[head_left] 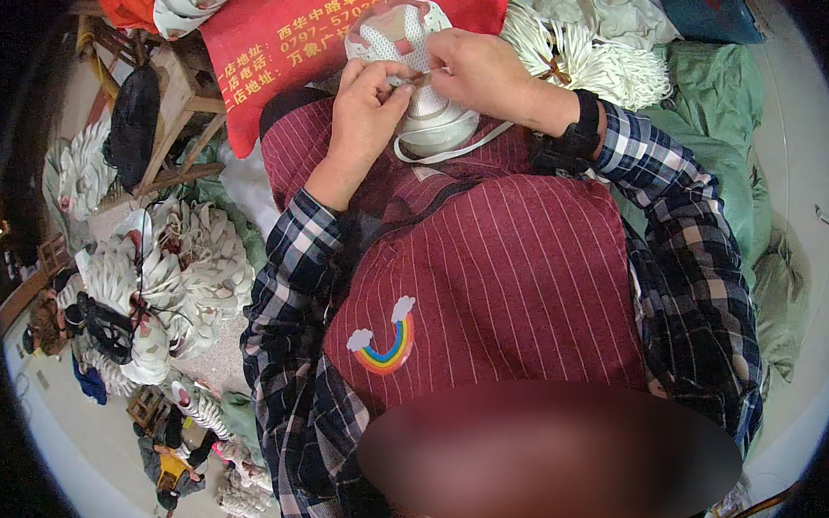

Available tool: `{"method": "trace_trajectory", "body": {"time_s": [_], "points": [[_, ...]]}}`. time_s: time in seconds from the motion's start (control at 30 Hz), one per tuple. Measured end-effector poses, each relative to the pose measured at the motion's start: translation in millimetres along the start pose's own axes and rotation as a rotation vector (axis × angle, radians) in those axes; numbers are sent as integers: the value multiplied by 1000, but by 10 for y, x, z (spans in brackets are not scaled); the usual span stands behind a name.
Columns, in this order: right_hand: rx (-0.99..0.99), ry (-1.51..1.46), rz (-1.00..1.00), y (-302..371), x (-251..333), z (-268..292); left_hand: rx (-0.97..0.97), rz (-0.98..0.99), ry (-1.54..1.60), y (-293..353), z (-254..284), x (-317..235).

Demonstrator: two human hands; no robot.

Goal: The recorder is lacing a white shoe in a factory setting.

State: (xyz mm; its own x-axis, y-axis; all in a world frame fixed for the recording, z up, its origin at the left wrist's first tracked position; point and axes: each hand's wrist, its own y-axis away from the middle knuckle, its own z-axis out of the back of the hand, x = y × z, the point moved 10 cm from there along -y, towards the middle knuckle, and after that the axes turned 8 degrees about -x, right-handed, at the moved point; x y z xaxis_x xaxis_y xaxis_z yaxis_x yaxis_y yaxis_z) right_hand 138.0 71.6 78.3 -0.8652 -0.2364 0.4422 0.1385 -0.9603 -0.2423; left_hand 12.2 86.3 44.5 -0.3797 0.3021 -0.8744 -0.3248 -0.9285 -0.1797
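A white shoe (437, 132) with perforated panels rests on my lap, pointing away from the lower edge. My left hand (365, 111) comes at it from the left, thumb and finger pinched over the shoe's middle. From the right, my right hand (480, 74) is closed with its fingertips close to the left ones. Something small and brownish shows between them, too small to name. A flat white shoelace (455, 155) loops round the near end of the shoe and passes under my right hand.
A red printed cloth (285, 54) lies beyond my lap. Bundled white laces (590, 69) sit at the far right beside green sacking (711, 123). Strung white shoe parts (177, 260) heap up on the left near a wooden stool (178, 105). Another person (172, 465) is at lower left.
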Motion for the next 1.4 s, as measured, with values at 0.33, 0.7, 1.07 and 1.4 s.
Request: {"method": "trace_trajectory", "body": {"time_s": [0.33, 0.7, 1.07, 1.4], "points": [[28, -218, 7, -17, -51, -106, -29, -30, -21, 15, -27, 1], [182, -523, -96, -62, -290, -286, -54, -24, -38, 50, -35, -41], [-68, -133, 98, 63, 15, -43, -35, -18, -25, 66, -56, 17], [117, -673, -189, 54, -301, -366, -39, -43, -88, 70, -88, -6]]}}
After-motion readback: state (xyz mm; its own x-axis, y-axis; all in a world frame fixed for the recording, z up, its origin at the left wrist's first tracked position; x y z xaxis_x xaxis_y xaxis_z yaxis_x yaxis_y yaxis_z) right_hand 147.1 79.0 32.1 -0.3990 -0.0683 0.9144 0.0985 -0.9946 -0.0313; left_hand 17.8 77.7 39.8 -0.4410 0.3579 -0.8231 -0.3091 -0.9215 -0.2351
